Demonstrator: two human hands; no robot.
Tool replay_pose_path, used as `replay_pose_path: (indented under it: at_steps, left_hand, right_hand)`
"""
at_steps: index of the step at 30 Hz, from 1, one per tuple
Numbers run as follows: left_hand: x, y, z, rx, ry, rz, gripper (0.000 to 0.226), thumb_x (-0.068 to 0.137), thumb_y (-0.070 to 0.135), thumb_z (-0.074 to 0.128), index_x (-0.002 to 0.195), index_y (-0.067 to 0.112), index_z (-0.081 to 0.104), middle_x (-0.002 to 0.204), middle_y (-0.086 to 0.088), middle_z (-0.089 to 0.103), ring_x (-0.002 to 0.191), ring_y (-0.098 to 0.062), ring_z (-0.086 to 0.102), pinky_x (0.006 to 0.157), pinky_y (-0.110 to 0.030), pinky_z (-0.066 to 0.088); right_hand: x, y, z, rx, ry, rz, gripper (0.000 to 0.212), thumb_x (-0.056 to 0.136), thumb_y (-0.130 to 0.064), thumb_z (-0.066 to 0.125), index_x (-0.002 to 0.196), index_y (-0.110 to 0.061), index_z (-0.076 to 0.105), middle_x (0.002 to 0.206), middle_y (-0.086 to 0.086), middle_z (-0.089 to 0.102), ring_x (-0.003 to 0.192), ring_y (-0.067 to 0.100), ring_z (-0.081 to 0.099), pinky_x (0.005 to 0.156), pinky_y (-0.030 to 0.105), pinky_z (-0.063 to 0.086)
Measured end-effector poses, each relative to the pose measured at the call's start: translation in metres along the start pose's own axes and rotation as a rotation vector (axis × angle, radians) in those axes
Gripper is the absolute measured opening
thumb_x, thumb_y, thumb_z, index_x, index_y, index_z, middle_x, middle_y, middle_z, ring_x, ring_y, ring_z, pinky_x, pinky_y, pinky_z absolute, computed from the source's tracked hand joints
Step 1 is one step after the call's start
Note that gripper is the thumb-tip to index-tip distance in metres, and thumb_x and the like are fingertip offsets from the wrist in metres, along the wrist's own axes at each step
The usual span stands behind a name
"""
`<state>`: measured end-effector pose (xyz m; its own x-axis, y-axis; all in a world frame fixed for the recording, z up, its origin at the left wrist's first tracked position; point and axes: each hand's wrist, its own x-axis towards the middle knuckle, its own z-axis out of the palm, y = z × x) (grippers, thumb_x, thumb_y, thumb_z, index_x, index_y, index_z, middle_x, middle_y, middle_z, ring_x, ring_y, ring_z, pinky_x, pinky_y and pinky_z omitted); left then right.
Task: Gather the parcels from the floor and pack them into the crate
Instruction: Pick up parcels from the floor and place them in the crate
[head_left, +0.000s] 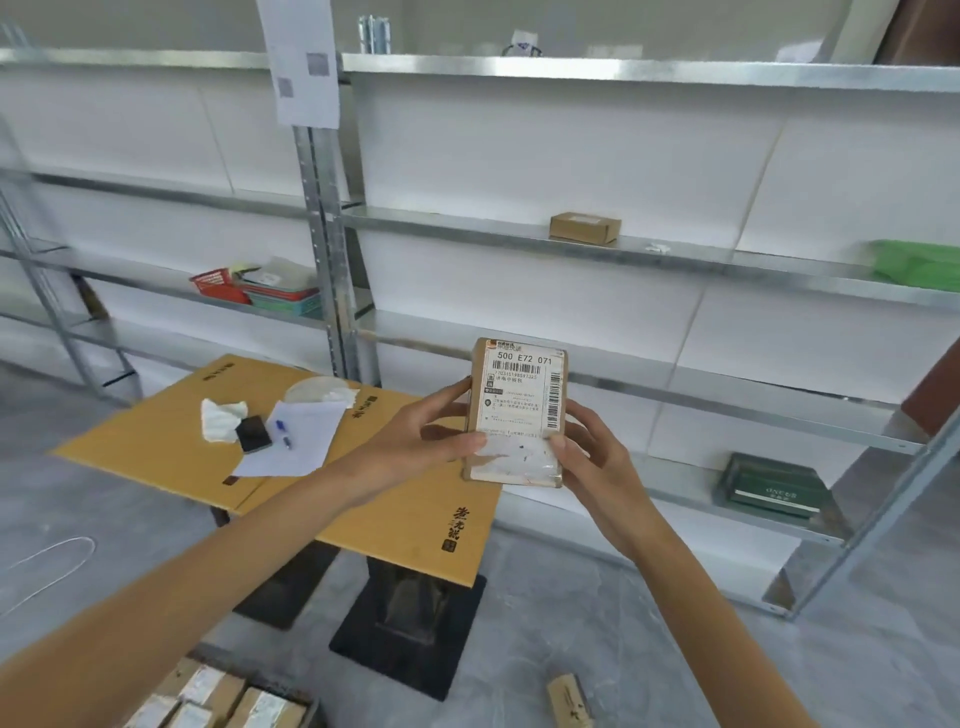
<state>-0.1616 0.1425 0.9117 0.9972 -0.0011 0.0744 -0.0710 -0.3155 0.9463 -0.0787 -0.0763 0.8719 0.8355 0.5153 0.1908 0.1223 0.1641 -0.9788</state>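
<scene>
Bottom left, the crate (270, 678) already has a few labelled parcels (208, 693) in it. The cardboard-topped bench (130, 447) holds a phone (253, 434) and papers (306, 441). The left hand (415, 441) and right hand (592, 457) both have a grip on one brown parcel (519, 410), held upright in mid-air (label facing the camera). Another small parcel (569, 699) lies on the floor (675, 649), lower right.

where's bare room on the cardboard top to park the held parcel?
Bare: the left corner of the cardboard top, left of the tissue; and the near strip between the paper and the printed logo. Crowded: the middle, where tissue, phone, pen and paper sit together.
</scene>
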Motion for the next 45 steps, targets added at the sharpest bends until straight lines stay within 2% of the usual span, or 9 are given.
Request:
replay_pose_path:
  at_steps: [4, 17, 21, 26, 30, 33, 38, 41, 45]
  left_hand:
    - [-0.048, -0.020, -0.063, 0.025, 0.044, -0.039, 0.080, 0.066, 0.054, 0.071, 0.138, 0.047, 0.037, 0.124, 0.020, 0.059, 0.107, 0.001, 0.061, 0.089, -0.025, 0.052]
    - [-0.152, -0.090, -0.198, -0.021, 0.204, -0.243, 0.094, 0.066, 0.054, 0.068, 0.146, 0.032, 0.024, 0.134, 0.008, 0.049, 0.114, -0.009, 0.056, 0.100, -0.041, 0.048]
    - [-0.144, -0.107, -0.232, -0.073, 0.353, -0.275, 0.075, 0.084, 0.042, 0.063, 0.146, 0.034, 0.021, 0.140, 0.003, 0.045, 0.119, -0.014, 0.051, 0.096, -0.037, 0.048]
    - [-0.122, -0.134, -0.264, -0.112, 0.267, -0.324, 0.051, 0.087, 0.040, 0.060, 0.133, 0.028, 0.042, 0.130, 0.001, 0.057, 0.115, -0.015, 0.059, 0.094, -0.043, 0.052]
    - [-0.107, -0.166, -0.281, -0.179, 0.324, -0.360, 0.045, 0.084, 0.029, 0.068, 0.123, 0.019, 0.047, 0.120, -0.003, 0.060, 0.103, -0.014, 0.066, 0.080, -0.035, 0.059]
    - [-0.105, -0.193, -0.295, -0.236, 0.409, -0.385, 0.048, 0.079, 0.026, 0.073, 0.119, 0.017, 0.048, 0.116, -0.003, 0.056, 0.103, -0.017, 0.065, 0.080, -0.040, 0.059]
    - [-0.107, -0.235, -0.323, -0.313, 0.488, -0.438, 0.049, 0.079, 0.021, 0.073, 0.118, 0.012, 0.045, 0.114, -0.004, 0.055, 0.104, -0.020, 0.065, 0.081, -0.043, 0.058]
    - [-0.103, -0.265, -0.349, -0.362, 0.421, -0.504, 0.043, 0.079, 0.022, 0.073, 0.109, 0.015, 0.042, 0.118, -0.009, 0.058, 0.104, -0.020, 0.066, 0.081, -0.043, 0.058]
    - [-0.096, -0.322, -0.379, -0.177, 0.178, -0.616, 0.032, 0.082, 0.036, 0.069, 0.097, 0.023, 0.043, 0.107, 0.002, 0.061, 0.104, -0.015, 0.061, 0.087, -0.038, 0.054]
  right_hand:
    - [-0.003, 0.009, 0.083, 0.033, -0.020, 0.050, 0.070, 0.066, -0.048, 0.074, 0.129, -0.031, 0.051, 0.127, 0.002, 0.061, 0.117, 0.023, 0.059, 0.094, 0.050, 0.051]
    - [0.009, 0.049, 0.262, 0.098, -0.129, 0.181, 0.052, 0.068, -0.037, 0.071, 0.118, -0.032, 0.057, 0.115, -0.001, 0.068, 0.105, 0.015, 0.066, 0.078, 0.033, 0.058]
    - [0.029, 0.066, 0.290, 0.126, -0.194, 0.227, 0.051, 0.069, -0.034, 0.071, 0.117, -0.027, 0.058, 0.115, 0.003, 0.068, 0.105, 0.017, 0.066, 0.077, 0.032, 0.058]
    - [0.060, 0.088, 0.310, 0.117, -0.229, 0.275, 0.038, 0.075, -0.026, 0.067, 0.113, -0.026, 0.060, 0.117, 0.008, 0.066, 0.106, 0.018, 0.065, 0.085, 0.035, 0.056]
    - [0.085, 0.117, 0.323, 0.079, -0.208, 0.327, 0.030, 0.089, -0.018, 0.058, 0.119, -0.020, 0.057, 0.119, 0.007, 0.064, 0.110, 0.019, 0.062, 0.086, 0.034, 0.053]
    - [0.092, 0.141, 0.336, 0.021, -0.170, 0.333, 0.032, 0.092, -0.031, 0.054, 0.123, -0.021, 0.054, 0.116, -0.002, 0.065, 0.106, 0.008, 0.061, 0.084, 0.025, 0.050]
    - [0.093, 0.192, 0.365, 0.050, -0.128, 0.524, 0.061, 0.080, -0.054, 0.058, 0.133, -0.030, 0.041, 0.128, -0.006, 0.056, 0.121, 0.017, 0.053, 0.097, 0.041, 0.046]
    - [0.095, 0.220, 0.396, 0.136, -0.079, 0.566, 0.074, 0.073, -0.056, 0.071, 0.134, -0.034, 0.036, 0.126, -0.004, 0.061, 0.115, 0.017, 0.060, 0.092, 0.041, 0.051]
    - [0.104, 0.260, 0.441, 0.254, 0.199, 0.558, 0.048, 0.084, -0.036, 0.064, 0.126, -0.024, 0.045, 0.109, -0.004, 0.070, 0.106, 0.016, 0.066, 0.086, 0.040, 0.056]
